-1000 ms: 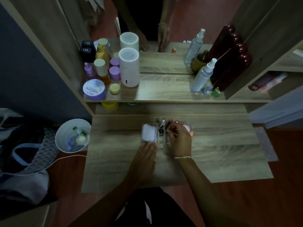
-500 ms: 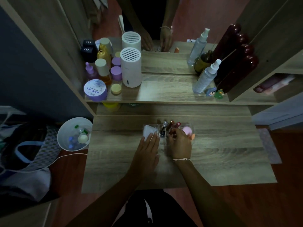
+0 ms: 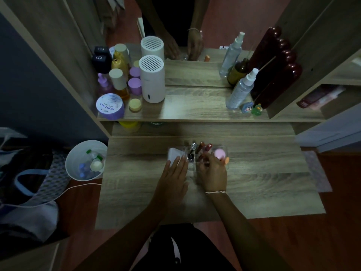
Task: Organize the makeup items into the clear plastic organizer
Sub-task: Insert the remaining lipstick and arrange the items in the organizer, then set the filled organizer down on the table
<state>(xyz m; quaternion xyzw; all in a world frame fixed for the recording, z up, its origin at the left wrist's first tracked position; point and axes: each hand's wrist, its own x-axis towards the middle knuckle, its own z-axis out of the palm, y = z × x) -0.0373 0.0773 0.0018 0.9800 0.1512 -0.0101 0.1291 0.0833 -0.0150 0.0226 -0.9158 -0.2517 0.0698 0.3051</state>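
A clear plastic organizer stands mid-desk. Its left compartment holds a white pad. The middle holds a small dark bottle with a silver cap and reddish-brown lip tubes. A pink sponge and an orange sponge sit at its right end. My left hand lies flat against the organizer's left front, fingertips on the white pad. My right hand curls over the organizer's front right, fingers among the lip tubes; what it pinches is hidden.
The raised shelf behind carries jars, bottles and a white ribbed canister on the left, and spray bottles on the right, before a mirror. A white bin with bottles stands left of the desk, beside a cable and a bag.
My left hand slid forward from the desk onto the organizer's left compartment. My right hand settled lower over the tubes.
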